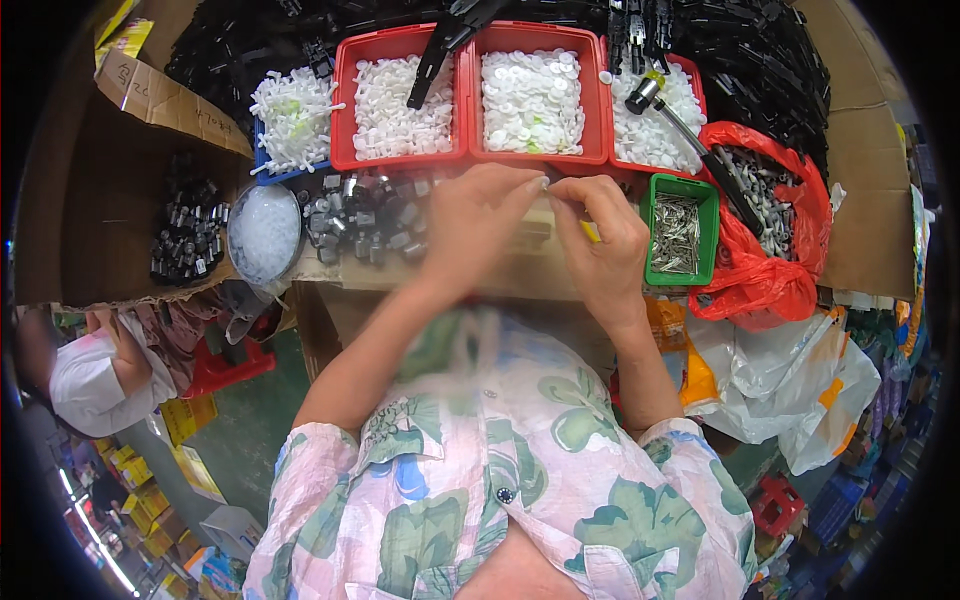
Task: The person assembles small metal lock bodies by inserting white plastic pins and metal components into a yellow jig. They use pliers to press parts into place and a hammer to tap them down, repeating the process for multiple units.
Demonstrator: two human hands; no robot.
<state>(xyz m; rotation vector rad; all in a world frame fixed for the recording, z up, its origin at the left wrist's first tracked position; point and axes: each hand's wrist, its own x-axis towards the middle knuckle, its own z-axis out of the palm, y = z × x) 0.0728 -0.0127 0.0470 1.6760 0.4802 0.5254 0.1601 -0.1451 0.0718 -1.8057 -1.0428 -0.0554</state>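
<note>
My left hand (478, 225), slightly blurred, and my right hand (608, 232) meet fingertip to fingertip over the near edge of the workbench. A tiny pale piece (545, 184) shows at the left fingertips; its kind is too small to tell. The right thumb and forefinger are pinched beside it, and whatever they hold is hidden. Just beyond the hands stand a red tray of white plastic pegs (336, 120) and a red tray of round white plastic caps (606, 130). Small grey-and-clear cylindrical parts (375, 225) lie loose left of my left hand.
To the right are a green tray of metal pins (655, 270), a red plastic bag of grey parts (735, 285), and a hammer (690, 135) lying across another red tray. Leftward stand a round tub (264, 235) and a cardboard box (85, 200). Black parts (750, 70) are heaped behind.
</note>
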